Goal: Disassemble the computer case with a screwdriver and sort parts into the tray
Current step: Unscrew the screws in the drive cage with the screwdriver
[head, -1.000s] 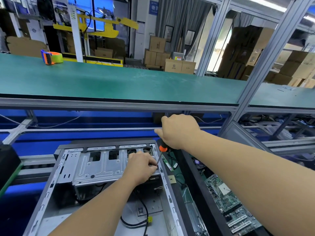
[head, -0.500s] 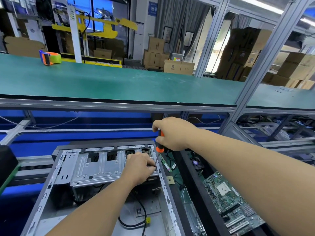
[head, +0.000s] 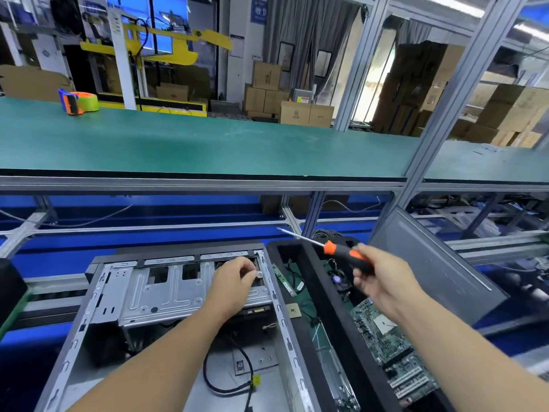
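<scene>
At the drive cage (head: 166,292), left hand (head: 234,281) fingertips pinched a tiny, slippery-looking screw (head: 259,274); right hand (head: 383,281) gripped the screwdriver (head: 341,251).

A long green counter (head: 208,147) runs across the upper part of the view, edged by a grey metal rail. On its far left end sits a tape dispenser (head: 77,102) with an orange-and-blue frame and a green roll. Below it, a blue conveyor level (head: 68,254) carries the open computer case (head: 166,295) lying on its side. Just beside the case, on its right, stands a black foam tray (head: 312,272) holding circuit boards and cables.
</scene>
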